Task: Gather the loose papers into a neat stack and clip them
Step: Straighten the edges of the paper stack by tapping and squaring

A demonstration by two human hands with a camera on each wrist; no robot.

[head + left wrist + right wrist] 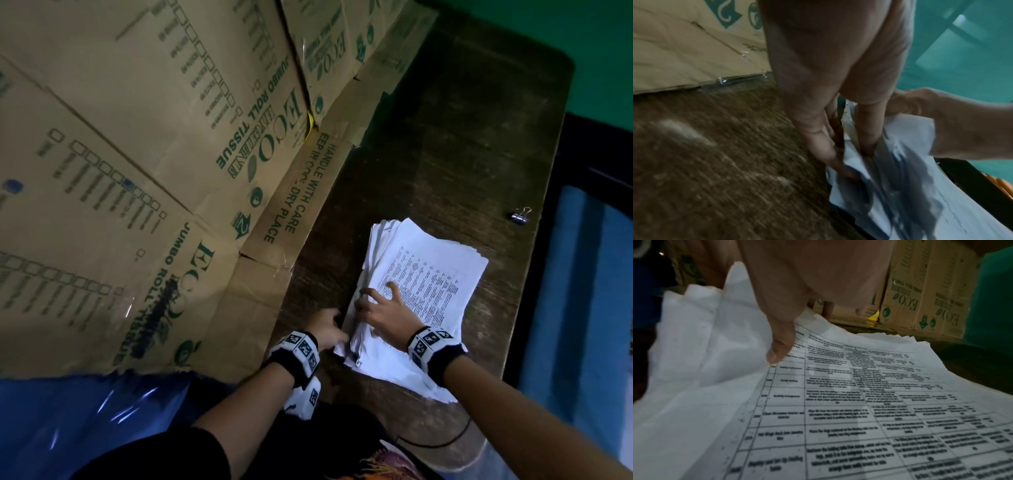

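Roughly gathered, the papers (421,274) lay mid-worktop (462,137), long axis running away from the person, left hand (325,330) pinching their near-left edge, right hand (383,305) spread flat on top, nearer the clip (520,216) by the right edge.

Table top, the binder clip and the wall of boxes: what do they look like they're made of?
Table: seemingly dark wood, matt and worn, with visible grain streaks. Binder clip: apparently metal, glossy dark body with thin bright wire handles. Boxes: brown cardboard, matt, green printing, creased flaps, shiny clear tape on the seams.
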